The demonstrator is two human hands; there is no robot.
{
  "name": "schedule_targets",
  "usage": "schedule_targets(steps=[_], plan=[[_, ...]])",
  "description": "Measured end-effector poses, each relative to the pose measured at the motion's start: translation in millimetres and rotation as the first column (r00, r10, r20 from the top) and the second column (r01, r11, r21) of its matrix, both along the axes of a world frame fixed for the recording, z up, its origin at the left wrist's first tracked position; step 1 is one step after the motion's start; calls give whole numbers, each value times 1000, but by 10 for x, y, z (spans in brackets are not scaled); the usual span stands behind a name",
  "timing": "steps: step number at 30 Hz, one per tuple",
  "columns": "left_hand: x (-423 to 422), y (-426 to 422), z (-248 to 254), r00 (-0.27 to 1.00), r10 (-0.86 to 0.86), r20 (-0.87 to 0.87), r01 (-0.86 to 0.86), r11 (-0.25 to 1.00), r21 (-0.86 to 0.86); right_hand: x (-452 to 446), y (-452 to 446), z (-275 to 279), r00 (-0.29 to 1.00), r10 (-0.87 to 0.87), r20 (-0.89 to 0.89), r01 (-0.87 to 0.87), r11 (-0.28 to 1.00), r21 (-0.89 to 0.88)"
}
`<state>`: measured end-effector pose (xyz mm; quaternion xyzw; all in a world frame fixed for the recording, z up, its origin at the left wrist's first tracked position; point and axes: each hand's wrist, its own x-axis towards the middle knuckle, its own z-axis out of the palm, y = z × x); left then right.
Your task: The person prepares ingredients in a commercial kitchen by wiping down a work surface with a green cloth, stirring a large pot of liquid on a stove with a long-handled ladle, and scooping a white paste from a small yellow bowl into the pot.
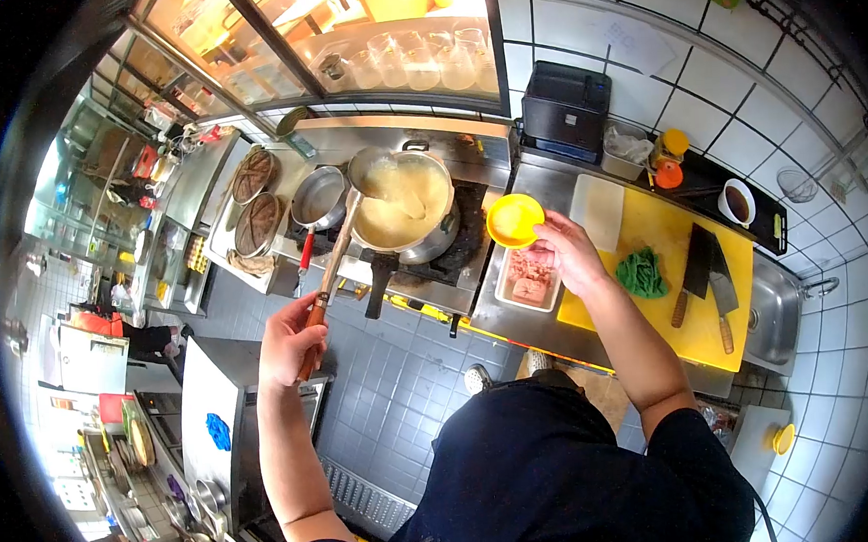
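My left hand [294,341] is wrapped round the wooden handle of a long ladle [374,172]. The ladle's bowl is at the upper left rim of a large pot [433,240] on the stove, which holds a pale yellowish liquid [397,210]. My right hand [567,250] grips a small yellow bowl [514,221] by its right side, to the right of the pot. Something pale shows inside this bowl; I cannot make out what. Just below the bowl, a white tray [506,290] holds pink diced meat [529,278].
A smaller pan [318,199] with a red handle sits left of the pot. Right of my right hand, a yellow cutting board [639,315] bears green leaves [640,274] and two cleavers [697,264]. A black appliance [567,110] stands by the wall. A sink [773,319] lies far right.
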<state>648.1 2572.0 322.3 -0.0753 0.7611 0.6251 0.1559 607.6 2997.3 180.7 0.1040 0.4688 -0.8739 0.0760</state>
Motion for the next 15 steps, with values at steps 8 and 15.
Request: schedule_targets(steps=[8,15], plan=[[180,189,-208,838,-385,-387,8,719,-695,-30,24,-112,1000,1,-10,-1,1000,-17],[275,280,-451,791,-579,-197,-39,273,-961,-27,18,-161,999,-41,5,41,999,-21]])
